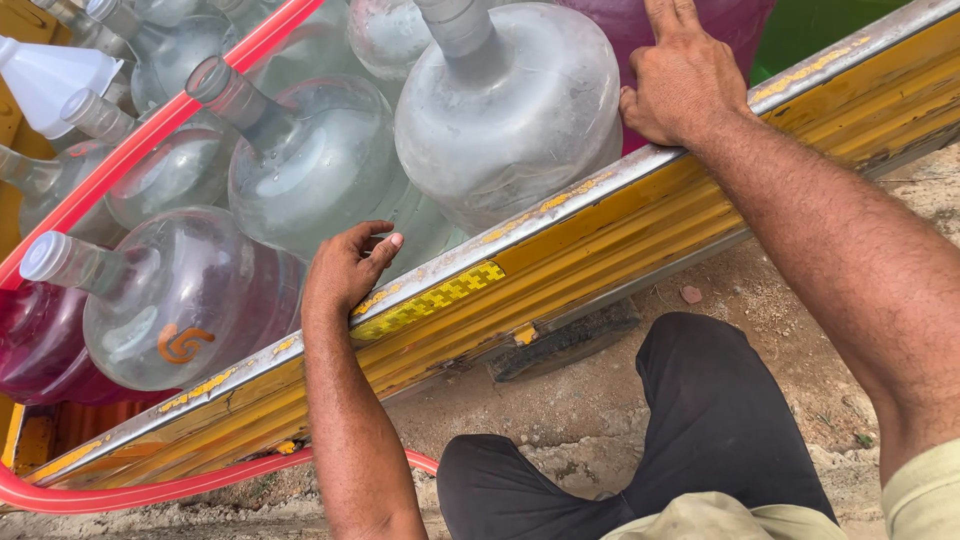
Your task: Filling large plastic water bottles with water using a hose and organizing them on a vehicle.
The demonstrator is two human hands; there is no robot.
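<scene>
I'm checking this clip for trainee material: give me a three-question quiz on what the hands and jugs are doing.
1. True or false: the right hand rests on the yellow side rail.
2. The left hand is: A) gripping a jug neck, B) curled at the rail edge, C) holding the red hose.
3. What colour is the capped jug nearest the left hand?

Key: 1 true; 2 B; 3 clear, with an orange mark.
</scene>
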